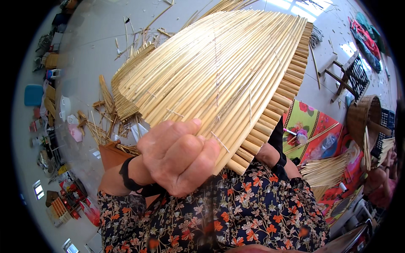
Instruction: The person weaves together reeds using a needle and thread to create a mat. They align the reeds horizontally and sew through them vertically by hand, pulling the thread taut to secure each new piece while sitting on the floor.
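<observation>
A large curved panel of pale straw-coloured reed stalks (202,63) fills the middle of the view, tilted up in front of my body. A second layer of crosswise stalks (276,99) juts out behind its right edge, and more stalk ends show at its left. Short thread stitches and a dark line of thread cross the front. My left hand (179,154) is closed at the panel's lower edge, with its fingers curled against the stalks. My right hand is behind the panel; only its wrist (268,155) shows, below the right edge, and the fingers are hidden.
Loose stalks and offcuts (107,103) lie on the grey floor to the left. At the right are a floral mat (310,116), a bundle of thin stalks (325,173), a woven basket (365,116) and a small folding chair (352,78). Tools and household items (71,189) line the far left.
</observation>
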Action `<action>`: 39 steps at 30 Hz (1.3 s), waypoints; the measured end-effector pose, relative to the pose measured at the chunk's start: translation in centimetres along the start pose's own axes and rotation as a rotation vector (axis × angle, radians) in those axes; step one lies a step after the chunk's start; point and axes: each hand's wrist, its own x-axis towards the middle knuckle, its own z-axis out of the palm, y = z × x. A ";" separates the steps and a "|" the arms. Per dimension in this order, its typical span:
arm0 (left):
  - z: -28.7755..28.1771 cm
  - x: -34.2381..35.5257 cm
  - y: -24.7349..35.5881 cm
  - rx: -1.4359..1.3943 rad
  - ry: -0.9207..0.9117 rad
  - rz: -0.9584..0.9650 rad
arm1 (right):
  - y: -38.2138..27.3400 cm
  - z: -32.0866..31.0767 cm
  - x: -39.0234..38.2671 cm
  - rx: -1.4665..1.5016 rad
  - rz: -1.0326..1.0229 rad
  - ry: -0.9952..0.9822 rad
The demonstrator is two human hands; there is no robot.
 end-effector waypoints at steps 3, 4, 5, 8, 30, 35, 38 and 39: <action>0.2 0.1 -0.1 0.015 0.039 0.019 | -1.2 0.1 0.4 0.095 0.060 0.036; 0.8 -0.1 -0.4 0.036 0.090 0.036 | -1.4 0.0 0.5 0.112 0.068 0.039; 1.1 -0.1 -0.6 0.054 0.142 0.057 | -1.6 -0.1 0.7 0.127 0.078 0.044; 1.1 -0.2 -0.5 0.059 0.128 0.041 | -0.9 -0.6 0.7 0.067 0.030 0.014; 0.4 -0.5 0.4 -0.005 -0.061 0.020 | 1.1 -1.4 -0.8 0.110 0.054 -0.022; 0.3 -0.4 0.5 -0.002 -0.064 -0.005 | 2.2 -0.7 -1.0 0.064 0.063 -0.096; 1.3 -0.6 0.2 0.043 0.028 0.031 | 2.5 0.3 -1.2 0.072 0.017 -0.012; 1.3 -0.6 0.2 0.041 0.029 0.028 | 2.4 0.5 -1.2 0.093 0.021 0.001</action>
